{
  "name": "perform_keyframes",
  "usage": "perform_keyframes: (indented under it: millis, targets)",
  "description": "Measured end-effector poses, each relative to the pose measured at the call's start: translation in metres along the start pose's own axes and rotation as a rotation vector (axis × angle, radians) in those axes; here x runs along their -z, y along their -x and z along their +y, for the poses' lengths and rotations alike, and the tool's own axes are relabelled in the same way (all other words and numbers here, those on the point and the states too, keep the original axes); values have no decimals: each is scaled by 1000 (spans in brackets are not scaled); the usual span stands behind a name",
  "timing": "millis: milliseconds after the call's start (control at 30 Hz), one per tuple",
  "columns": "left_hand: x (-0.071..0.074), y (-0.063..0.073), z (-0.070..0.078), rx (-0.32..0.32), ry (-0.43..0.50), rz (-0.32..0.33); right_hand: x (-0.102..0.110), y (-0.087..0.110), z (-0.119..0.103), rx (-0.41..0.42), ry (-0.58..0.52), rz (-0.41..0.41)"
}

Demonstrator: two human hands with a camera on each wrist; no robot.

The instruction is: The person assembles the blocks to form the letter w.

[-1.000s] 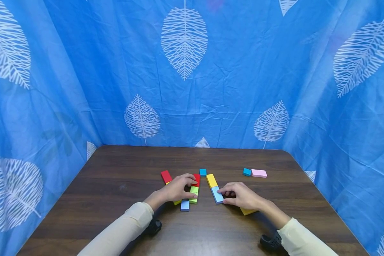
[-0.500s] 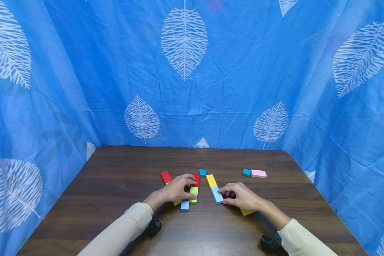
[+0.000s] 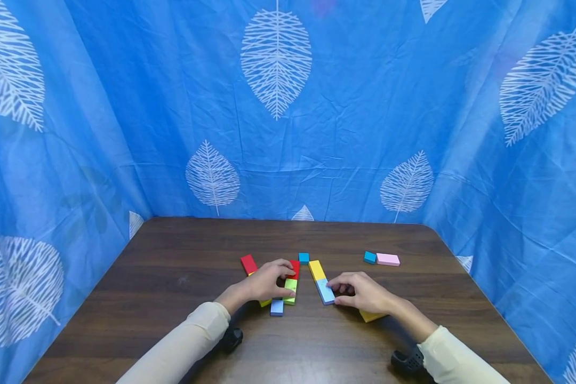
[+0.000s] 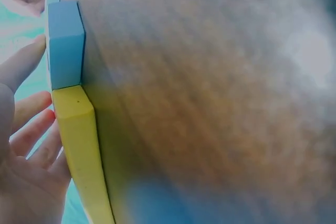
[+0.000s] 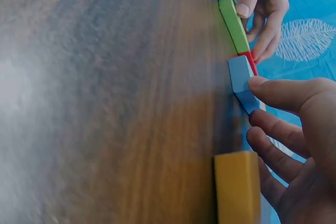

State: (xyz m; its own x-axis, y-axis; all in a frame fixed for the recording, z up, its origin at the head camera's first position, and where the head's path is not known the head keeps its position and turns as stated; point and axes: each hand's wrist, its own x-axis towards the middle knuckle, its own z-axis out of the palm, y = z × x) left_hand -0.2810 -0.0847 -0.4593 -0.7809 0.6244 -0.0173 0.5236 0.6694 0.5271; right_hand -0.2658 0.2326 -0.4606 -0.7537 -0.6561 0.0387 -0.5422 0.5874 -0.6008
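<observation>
In the head view my left hand (image 3: pixel 268 282) bends over a row of a red block (image 3: pixel 294 269) and a light green block (image 3: pixel 290 292). Its fingertips meet the red one's left side, the thumb the green one's. My right hand (image 3: pixel 362 293) touches the right edge of a light blue block (image 3: pixel 325 292) with thumb and index fingertips. A yellow block (image 3: pixel 318 271) continues that slanting row at its far end. In the left wrist view, a blue block (image 4: pixel 65 59) and a yellow-green block (image 4: pixel 79 145) stand before the left hand's fingers.
Ahead lies a small teal block (image 3: pixel 304 258). Farther right, another teal block (image 3: pixel 370 257) adjoins a pink block (image 3: pixel 388 260). A second red block (image 3: pixel 248 264) sits left of the left hand. A golden-yellow block (image 3: pixel 372 316) is partly hidden beneath the right hand. Blue cloth surrounds the wooden table (image 3: pixel 288 352).
</observation>
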Motion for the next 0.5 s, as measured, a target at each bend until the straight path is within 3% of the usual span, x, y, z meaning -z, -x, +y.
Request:
perform_keyframes:
  millis: [200, 500]
  targets:
    - [3, -2, 5, 40, -22, -3, 11, 4, 3, -4, -4, 28]
    - [1, -18, 27, 67, -50, 110, 36, 3, 14, -20, 52, 102]
